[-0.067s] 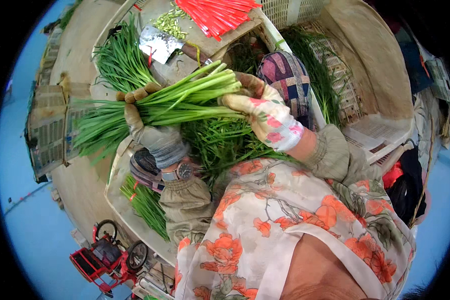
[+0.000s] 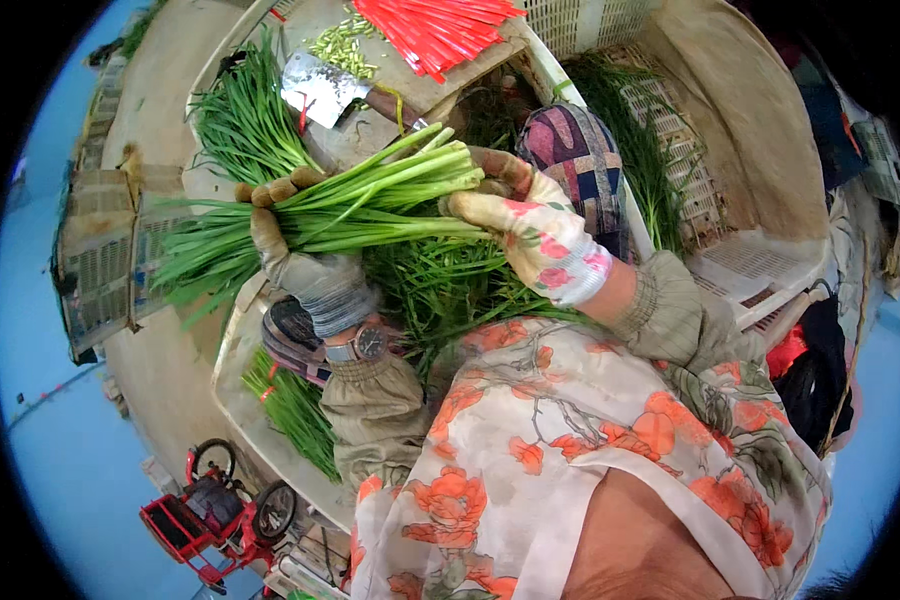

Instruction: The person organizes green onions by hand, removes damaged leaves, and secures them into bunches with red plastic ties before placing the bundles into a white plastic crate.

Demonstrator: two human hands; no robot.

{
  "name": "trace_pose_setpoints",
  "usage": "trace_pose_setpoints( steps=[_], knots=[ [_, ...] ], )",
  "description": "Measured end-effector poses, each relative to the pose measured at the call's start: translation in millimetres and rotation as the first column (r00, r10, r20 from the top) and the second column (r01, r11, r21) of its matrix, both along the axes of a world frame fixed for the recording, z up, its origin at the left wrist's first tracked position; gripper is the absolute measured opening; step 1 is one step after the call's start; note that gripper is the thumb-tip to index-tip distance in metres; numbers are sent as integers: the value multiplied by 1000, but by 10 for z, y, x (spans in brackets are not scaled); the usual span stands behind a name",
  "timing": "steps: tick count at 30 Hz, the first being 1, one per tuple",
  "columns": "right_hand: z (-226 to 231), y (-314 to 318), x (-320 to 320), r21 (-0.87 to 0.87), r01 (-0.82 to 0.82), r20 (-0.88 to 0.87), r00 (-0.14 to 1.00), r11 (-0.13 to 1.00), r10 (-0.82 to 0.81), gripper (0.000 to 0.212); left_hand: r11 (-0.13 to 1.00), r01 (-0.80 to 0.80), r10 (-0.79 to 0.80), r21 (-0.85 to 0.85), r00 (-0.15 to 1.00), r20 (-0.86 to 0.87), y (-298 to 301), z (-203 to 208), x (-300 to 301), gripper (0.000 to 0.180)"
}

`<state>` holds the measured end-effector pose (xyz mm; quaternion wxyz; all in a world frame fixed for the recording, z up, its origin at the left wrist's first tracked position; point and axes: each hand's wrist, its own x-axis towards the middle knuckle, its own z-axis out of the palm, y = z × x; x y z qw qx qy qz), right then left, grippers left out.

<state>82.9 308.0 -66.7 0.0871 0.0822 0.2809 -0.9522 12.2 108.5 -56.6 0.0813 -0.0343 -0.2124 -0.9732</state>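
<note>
A bunch of garlic chives (image 2: 370,215) lies across in front of me, pale cut ends to the right and green leaf tips to the left. My left hand (image 2: 288,215), in a soiled grey glove, is closed around its leafy part. At the pale ends, my right hand (image 2: 530,220), in a floral glove, holds the stems between thumb and fingers. Behind the bunch a cleaver (image 2: 320,88) with a wooden handle rests on a board (image 2: 440,85). More chives (image 2: 245,125) lie beyond my left hand, and a loose heap (image 2: 450,280) is below the bunch.
Red strips (image 2: 435,30) and chopped stem bits (image 2: 342,45) lie on the board. A tied bundle of chives (image 2: 295,410) sits at the lower left. At the right stands a large crate (image 2: 745,255) with more greens. A red tricycle (image 2: 215,525) is at the far lower left.
</note>
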Motion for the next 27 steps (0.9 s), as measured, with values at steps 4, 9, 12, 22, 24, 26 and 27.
trace_pose_setpoints(
  steps=[4, 9, 12, 22, 24, 26, 27],
  knots=[
    [117, 89, 45, -53, -89, 20, 996, 995, 90, 43, 987, 108, -108, 121, 994, -5, -8, 67, 10, 22],
    [217, 182, 146, -49, -126, -65, 990, 991, 122, 38, 985, 89, -95, 147, 995, 40, -233, 87, -42, 18],
    [219, 385, 235, -1, -200, -128, 972, 980, 198, 30, 999, 5, -8, 50, 997, 73, -481, 16, -130, 13],
    [-238, -97, -219, 143, 404, -258, 897, 903, -360, 61, 998, 3, -8, 64, 998, 69, -66, 155, -33, 19],
    [-273, -204, -321, 225, 286, -125, 957, 931, -263, 63, 993, -77, 82, -89, 995, 59, 129, 29, -86, 23],
    [-557, -269, -428, 406, 171, -61, 985, 898, -160, 65, 998, -37, 38, -42, 999, 30, 206, -4, -98, 24],
    [-488, -148, -432, 411, 145, -146, 985, 900, -91, 62, 999, -12, 12, -43, 1000, 7, 131, -4, -92, 25]
  ],
)
